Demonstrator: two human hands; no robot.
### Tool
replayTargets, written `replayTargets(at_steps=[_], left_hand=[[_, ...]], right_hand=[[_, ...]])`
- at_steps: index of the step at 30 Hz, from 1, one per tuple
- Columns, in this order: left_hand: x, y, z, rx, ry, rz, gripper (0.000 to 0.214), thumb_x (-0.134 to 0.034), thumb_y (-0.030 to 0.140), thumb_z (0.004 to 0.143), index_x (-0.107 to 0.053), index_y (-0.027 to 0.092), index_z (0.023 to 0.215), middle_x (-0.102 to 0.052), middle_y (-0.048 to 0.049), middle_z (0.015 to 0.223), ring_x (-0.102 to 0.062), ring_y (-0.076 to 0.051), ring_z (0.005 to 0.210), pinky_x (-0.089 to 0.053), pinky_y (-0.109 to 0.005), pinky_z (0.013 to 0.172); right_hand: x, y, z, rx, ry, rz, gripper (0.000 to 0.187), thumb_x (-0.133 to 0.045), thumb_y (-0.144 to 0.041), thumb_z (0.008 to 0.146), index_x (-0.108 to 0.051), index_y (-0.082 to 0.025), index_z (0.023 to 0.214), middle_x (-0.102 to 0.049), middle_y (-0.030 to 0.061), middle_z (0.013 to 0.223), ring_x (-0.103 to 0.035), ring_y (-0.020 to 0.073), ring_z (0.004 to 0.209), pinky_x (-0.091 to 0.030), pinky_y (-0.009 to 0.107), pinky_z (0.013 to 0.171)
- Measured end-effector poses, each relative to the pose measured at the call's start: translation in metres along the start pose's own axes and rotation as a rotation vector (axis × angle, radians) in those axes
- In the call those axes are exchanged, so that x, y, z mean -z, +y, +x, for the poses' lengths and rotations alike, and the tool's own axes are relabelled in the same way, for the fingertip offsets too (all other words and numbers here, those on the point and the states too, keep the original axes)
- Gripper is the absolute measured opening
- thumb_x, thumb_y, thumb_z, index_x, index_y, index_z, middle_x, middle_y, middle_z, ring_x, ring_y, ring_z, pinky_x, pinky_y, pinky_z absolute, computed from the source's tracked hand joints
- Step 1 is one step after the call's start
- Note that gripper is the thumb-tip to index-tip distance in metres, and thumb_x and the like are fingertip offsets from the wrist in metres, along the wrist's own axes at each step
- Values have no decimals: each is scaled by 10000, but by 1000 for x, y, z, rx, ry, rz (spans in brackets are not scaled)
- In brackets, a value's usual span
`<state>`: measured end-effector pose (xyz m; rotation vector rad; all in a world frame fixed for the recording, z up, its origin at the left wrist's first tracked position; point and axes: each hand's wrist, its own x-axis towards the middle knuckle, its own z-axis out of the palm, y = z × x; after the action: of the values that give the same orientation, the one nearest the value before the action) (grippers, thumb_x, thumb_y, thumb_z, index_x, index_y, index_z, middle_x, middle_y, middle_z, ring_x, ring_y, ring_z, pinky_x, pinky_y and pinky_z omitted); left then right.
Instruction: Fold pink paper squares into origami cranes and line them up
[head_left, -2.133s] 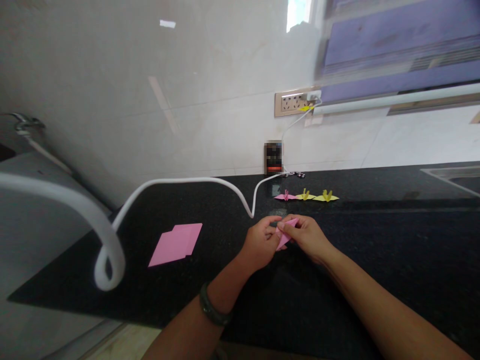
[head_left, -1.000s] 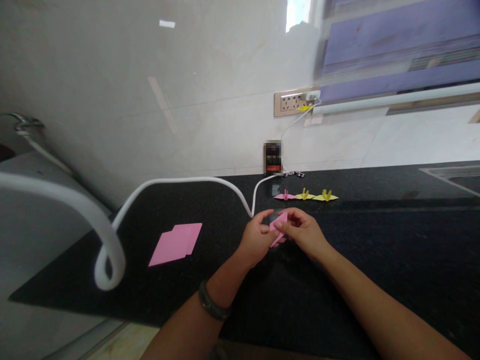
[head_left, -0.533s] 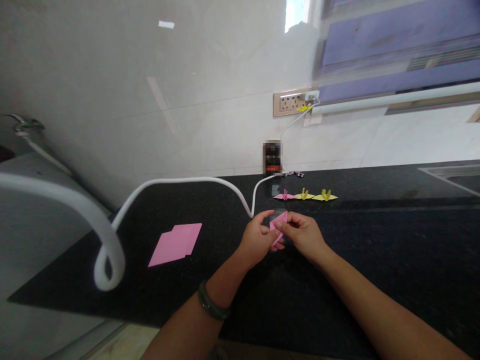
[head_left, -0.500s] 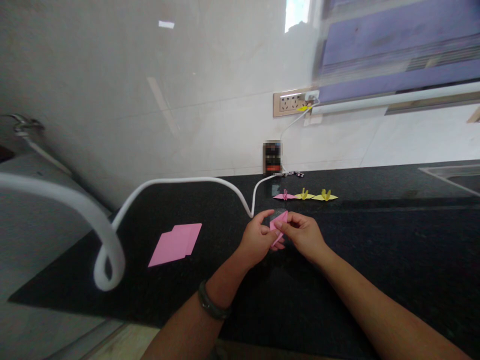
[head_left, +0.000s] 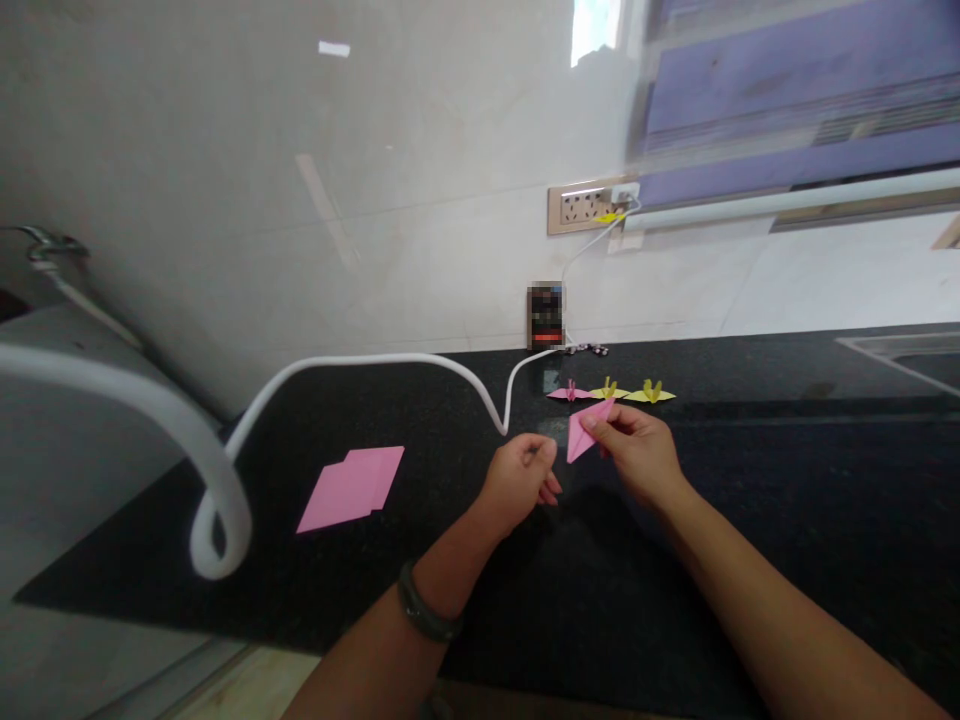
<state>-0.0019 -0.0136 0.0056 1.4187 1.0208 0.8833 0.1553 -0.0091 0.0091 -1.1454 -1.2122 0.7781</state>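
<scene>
My right hand pinches a folded piece of pink paper, thumb on top, in the air over the dark counter. The paper has a pointed, many-layered shape with a crease down it. To its left, my left hand holds nothing; its fingers are loosely bent and a little apart, and it does not touch the paper. Behind the hands stand a pink paper crane and two yellow ones, a yellow crane and another yellow crane, in a row.
Flat pink paper sheets lie overlapping on the black counter to the left. A thick white cable loops across the left side. Against the wall leans a phone, its screen blurred, below a socket panel. A sink edge shows far right.
My left hand has let go of the folded pink paper and drawn slightly apart from it. My right hand has carried the paper to the right and up a little.
</scene>
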Motion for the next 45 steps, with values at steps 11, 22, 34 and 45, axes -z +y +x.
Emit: replayTargets(at_steps=[11, 22, 34, 45], left_hand=[[0, -1, 1, -47, -75, -29, 284, -425, 387, 766, -505, 117, 724, -539, -10, 570, -495, -67, 421, -388, -175, 413], [-5, 2, -2, 2, -62, 50, 225, -452, 314, 742, -527, 110, 687, -553, -14, 539, -516, -80, 424, -409, -189, 424], [-2, 6, -4, 6, -87, 77, 223, -456, 303, 735, -511, 118, 625, -569, -27, 509, -525, -95, 406, -410, -196, 410], [-3, 4, -4, 8, -118, 45, 215, -464, 315, 731, -508, 120, 653, -571, -19, 519, -528, -89, 414, -417, -194, 419]], right_hand=[[-18, -1, -16, 52, -250, -6, 174, -553, -330, 716, -576, -157, 715, -571, 17, 671, -491, 119, 599, -389, 246, 565], [-21, 7, -16, -16, -228, 87, 147, -620, -293, 659, -591, -150, 677, -516, 0, 686, -477, 114, 620, -382, 248, 580], [-14, 5, -8, -63, -110, 164, 232, -601, -349, 668, -644, -133, 597, -527, 36, 770, -431, 88, 548, -309, 227, 449], [-10, -1, -8, -308, -146, 435, 245, -595, -373, 675, -652, -135, 670, -567, 34, 663, -475, 106, 526, -341, 221, 428]])
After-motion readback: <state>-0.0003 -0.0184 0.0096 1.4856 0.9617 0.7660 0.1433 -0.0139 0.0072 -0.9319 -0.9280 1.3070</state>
